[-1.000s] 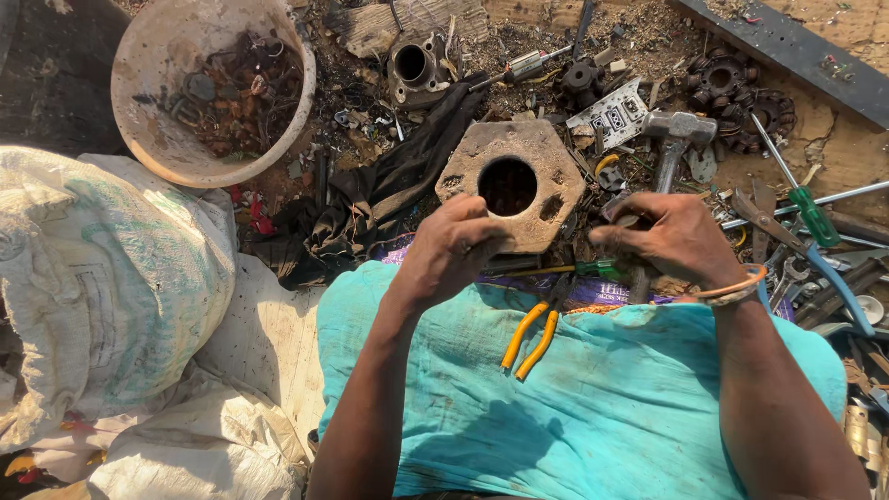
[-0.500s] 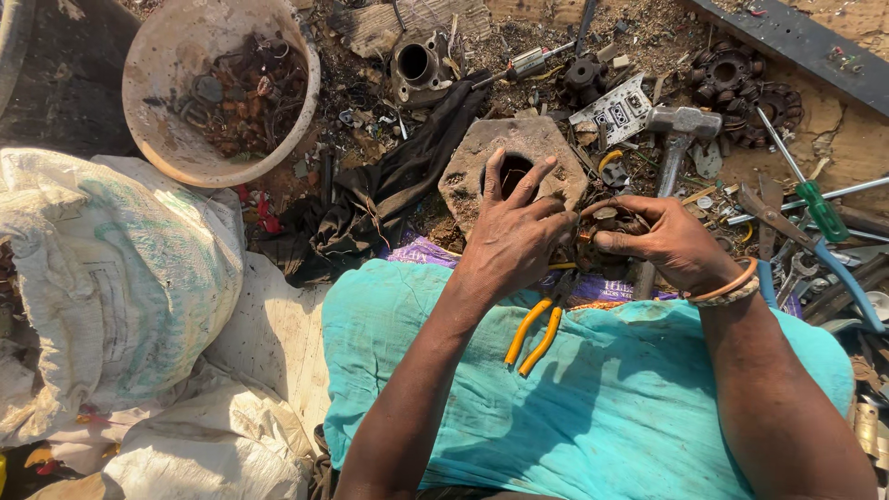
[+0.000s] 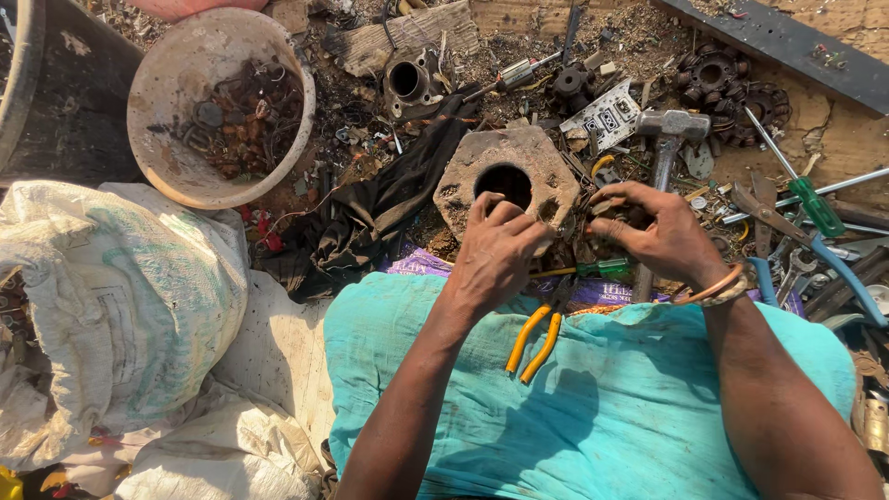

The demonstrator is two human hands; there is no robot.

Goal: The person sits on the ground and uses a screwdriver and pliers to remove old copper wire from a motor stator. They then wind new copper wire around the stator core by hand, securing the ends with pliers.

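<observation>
A rusty six-sided metal block [image 3: 463,185] with a round hole lies on the littered ground in front of me. My left hand [image 3: 495,252] rests against its near rim with the fingers curled tight; nothing shows inside them. To the right, my right hand [image 3: 659,236] pinches a small dark metal part [image 3: 619,211] in its fingertips, beside the block. An orange bangle [image 3: 718,287] sits on that wrist. Yellow-handled pliers [image 3: 535,341] lie on the teal cloth [image 3: 611,417] over my lap, below both hands. A green-handled screwdriver [image 3: 604,268] lies under my hands.
A hammer [image 3: 669,130] stands just past my right hand. A pale bucket [image 3: 157,139] of rusty scraps is at far left, with white sacks [image 3: 111,306] below it. Black cloth [image 3: 389,204], gears [image 3: 713,74], another green screwdriver [image 3: 815,208] and wrenches crowd the ground.
My left hand gripped the block's near edge, reached over the hole, and now sits drawn back at the near rim. The right hand has stayed on its small part.
</observation>
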